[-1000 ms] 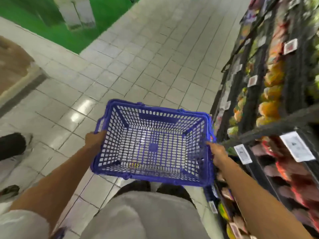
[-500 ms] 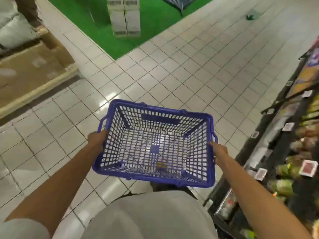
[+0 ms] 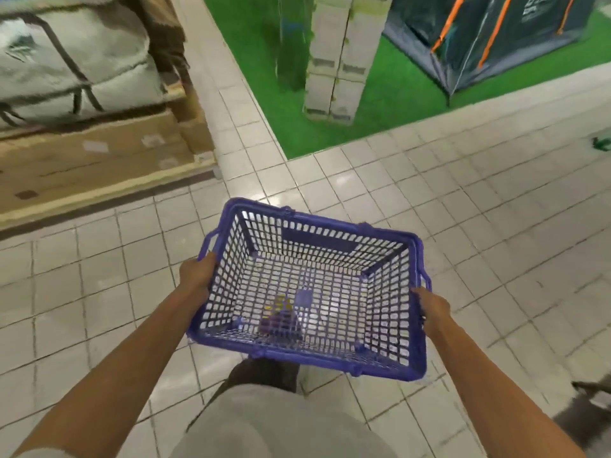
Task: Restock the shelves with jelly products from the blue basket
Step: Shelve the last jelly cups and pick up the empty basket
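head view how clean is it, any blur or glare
Head view: motion blur smears the edges, worst on the white strapped bundle and brown cardboard boxes at left; the blue plastic mesh basket is fairly sharp; glare spots the glossy white floor tiles; the wide-angle lens bows the tile lines; the small yellow-purple item inside is too blurred to identify.

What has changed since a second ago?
The view swung left, away from the product shelves, now out of frame; a tent and stacked boxes on green turf came into view. Unchanged: left hand and right hand still grip the sides of the blue basket.
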{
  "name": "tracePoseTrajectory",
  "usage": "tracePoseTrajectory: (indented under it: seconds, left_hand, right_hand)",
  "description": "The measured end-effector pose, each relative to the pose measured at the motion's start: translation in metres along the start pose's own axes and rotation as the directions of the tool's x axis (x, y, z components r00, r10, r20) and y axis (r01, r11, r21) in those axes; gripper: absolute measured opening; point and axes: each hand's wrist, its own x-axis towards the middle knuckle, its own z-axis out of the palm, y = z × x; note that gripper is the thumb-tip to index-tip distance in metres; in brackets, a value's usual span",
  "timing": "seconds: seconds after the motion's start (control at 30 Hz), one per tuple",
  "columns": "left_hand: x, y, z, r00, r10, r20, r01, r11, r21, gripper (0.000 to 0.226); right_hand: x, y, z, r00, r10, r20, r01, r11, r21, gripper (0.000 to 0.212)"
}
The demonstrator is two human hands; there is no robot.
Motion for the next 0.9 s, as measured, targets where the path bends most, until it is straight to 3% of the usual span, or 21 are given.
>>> tracePoseTrajectory:
  seconds: [0.3, 0.5, 0.8, 0.9]
  left_hand:
    - [0.097, 0.135, 0.078, 0.995, -0.086, -0.051, 0.083, 0.995, -0.063, 0.027]
    - [0.165, 0.227, 0.144, 0.983, -0.164, -0.082, 0.156, 0.983, -0.094, 0.041]
    - [0.263, 0.366, 0.264, 0.961, -0.219, -0.171, 0.189, 0.967, -0.173, 0.053]
    - [0.287, 0.412, 0.294, 0.956, -0.231, -0.181, 0.186, 0.954, -0.234, 0.047]
  right_hand:
    - [0.073, -0.201, 0.110, 0.998, -0.057, 0.016, 0.058, 0.996, -0.063, 0.018]
    - [0.126, -0.324, 0.164, 0.997, -0.069, 0.038, 0.066, 0.995, 0.071, 0.017]
    - [0.240, -0.532, 0.258, 0.984, -0.109, 0.140, 0.107, 0.994, 0.024, 0.018]
    - [0.268, -0.605, 0.294, 0.971, -0.147, 0.191, 0.146, 0.989, 0.015, 0.017]
